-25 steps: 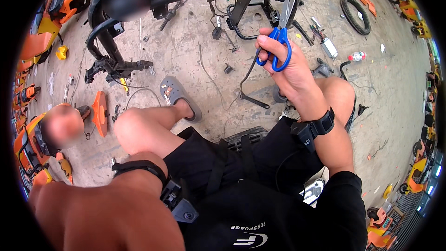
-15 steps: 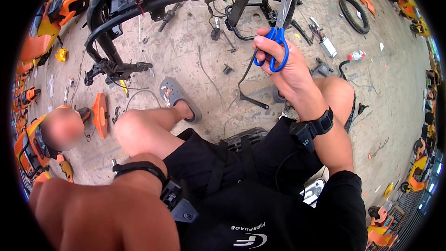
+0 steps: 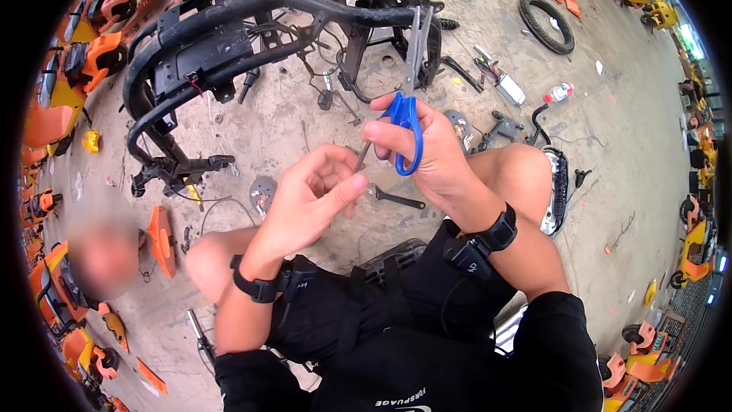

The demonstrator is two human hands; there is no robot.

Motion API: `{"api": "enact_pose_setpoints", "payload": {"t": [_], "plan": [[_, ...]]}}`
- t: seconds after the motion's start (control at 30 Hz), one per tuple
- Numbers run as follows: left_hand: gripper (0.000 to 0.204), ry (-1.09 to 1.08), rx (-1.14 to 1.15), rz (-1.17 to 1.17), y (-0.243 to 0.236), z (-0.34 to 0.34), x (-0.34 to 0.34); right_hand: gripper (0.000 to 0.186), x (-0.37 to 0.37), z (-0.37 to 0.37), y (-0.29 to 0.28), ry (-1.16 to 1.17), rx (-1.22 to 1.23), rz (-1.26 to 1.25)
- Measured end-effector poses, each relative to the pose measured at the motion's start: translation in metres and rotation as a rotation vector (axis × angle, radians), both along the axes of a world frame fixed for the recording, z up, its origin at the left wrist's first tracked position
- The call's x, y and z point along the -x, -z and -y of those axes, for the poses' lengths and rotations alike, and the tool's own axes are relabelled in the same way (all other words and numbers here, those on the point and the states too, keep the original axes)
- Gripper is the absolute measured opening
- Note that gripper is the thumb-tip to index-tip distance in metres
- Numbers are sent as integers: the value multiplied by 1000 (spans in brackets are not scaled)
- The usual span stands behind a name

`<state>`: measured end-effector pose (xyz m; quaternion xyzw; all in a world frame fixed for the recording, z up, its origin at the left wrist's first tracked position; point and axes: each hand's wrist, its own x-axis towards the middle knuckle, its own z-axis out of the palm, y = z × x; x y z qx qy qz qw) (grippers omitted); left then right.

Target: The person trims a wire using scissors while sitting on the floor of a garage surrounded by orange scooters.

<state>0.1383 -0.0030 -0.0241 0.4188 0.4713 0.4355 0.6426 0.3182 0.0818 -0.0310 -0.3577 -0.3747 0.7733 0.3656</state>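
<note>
My right hand [image 3: 427, 149] grips blue-handled scissors [image 3: 408, 126], their blades pointing up and slightly apart. A thin black cable [image 3: 364, 156] comes out under its thumb and slants down to my left hand [image 3: 316, 191]. The left fingers are curled, and its thumb and forefinger close round the cable. Just below and right of my left hand is a dark metal lever [image 3: 400, 199]; whether it hangs from the cable or lies on the floor I cannot tell. Ahead stands a black tubular vehicle frame [image 3: 229, 19] with loose wires.
A black tyre [image 3: 546, 24], a silver box with wires [image 3: 509, 90] and a plastic bottle [image 3: 559, 92] lie on the floor to the right. Orange body panels [image 3: 160, 240] lie at the left near another person [image 3: 103, 259]. Orange and yellow scooters line both sides.
My left hand has come up from the lower left to the cable. My right hand, with the scissors and cable, has moved left and nearer. The view has shifted slightly.
</note>
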Motion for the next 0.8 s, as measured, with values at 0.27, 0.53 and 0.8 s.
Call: {"api": "enact_pose_setpoints", "payload": {"t": [0.27, 0.53, 0.8], "plan": [[18, -220, -141, -278, 1, 8, 12, 60, -5, 1, -5, 8, -474, 338], [19, -340, -254, -241, -4, 16, 17, 78, -1, 2, -6, -25, -1336, 747], [20, -317, -208, -156, -11, 20, 29, 75, 0, 6, -8, 28, -1478, 830]]}}
